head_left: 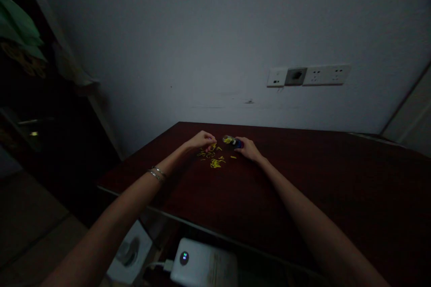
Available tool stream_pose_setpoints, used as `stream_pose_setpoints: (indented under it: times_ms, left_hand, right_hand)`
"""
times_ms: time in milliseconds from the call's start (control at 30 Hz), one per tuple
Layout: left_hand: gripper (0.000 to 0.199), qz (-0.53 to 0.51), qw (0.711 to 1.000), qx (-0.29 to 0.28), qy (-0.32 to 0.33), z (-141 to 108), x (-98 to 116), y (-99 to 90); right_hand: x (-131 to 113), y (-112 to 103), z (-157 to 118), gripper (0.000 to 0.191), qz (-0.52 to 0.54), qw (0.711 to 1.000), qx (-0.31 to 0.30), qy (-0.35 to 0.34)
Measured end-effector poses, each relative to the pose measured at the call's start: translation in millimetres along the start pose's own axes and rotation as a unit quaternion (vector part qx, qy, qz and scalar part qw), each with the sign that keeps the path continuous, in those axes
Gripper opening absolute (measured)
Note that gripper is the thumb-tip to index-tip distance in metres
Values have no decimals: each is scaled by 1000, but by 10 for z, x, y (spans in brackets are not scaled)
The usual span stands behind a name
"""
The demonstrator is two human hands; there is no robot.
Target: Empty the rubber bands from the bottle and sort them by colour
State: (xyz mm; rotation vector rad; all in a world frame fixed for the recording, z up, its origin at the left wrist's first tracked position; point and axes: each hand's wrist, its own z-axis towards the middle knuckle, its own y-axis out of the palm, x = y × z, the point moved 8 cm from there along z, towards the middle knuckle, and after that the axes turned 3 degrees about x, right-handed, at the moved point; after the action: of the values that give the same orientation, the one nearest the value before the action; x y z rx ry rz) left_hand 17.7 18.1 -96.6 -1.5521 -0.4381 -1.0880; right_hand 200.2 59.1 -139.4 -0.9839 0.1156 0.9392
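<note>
Around a small clear container with a dark blue label [237, 143], tipped on its side, my right hand [247, 148] is closed. Yellow pieces show inside its clear end, which points left. My left hand [203, 140] is pinched around yellow band-like pieces [213, 146], just left of the container's end. Below both hands lies a loose pile of yellow bands [216, 163], thin and looped like rubber bands, with several more scattered around it. The dim light hides their exact kind.
The dark red-brown tabletop [188, 197] meets a pale wall with sockets [314, 75]. Below the front edge, a white power bank [202, 262] with a lit display and plugged cable sits in an open drawer or shelf. A dark door [50, 98] stands left.
</note>
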Motion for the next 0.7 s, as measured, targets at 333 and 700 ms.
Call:
stream_pose_setpoints:
  times_ms: [333, 700]
  left_hand:
    - [23, 20, 999, 18, -33, 18, -195, 30]
    - [15, 15, 995, 95, 14, 43, 2, -17]
  right_hand:
    - [25, 45, 10, 56, 6, 1000, 0, -10]
    - [16, 39, 5, 56, 5, 1000, 0, -4]
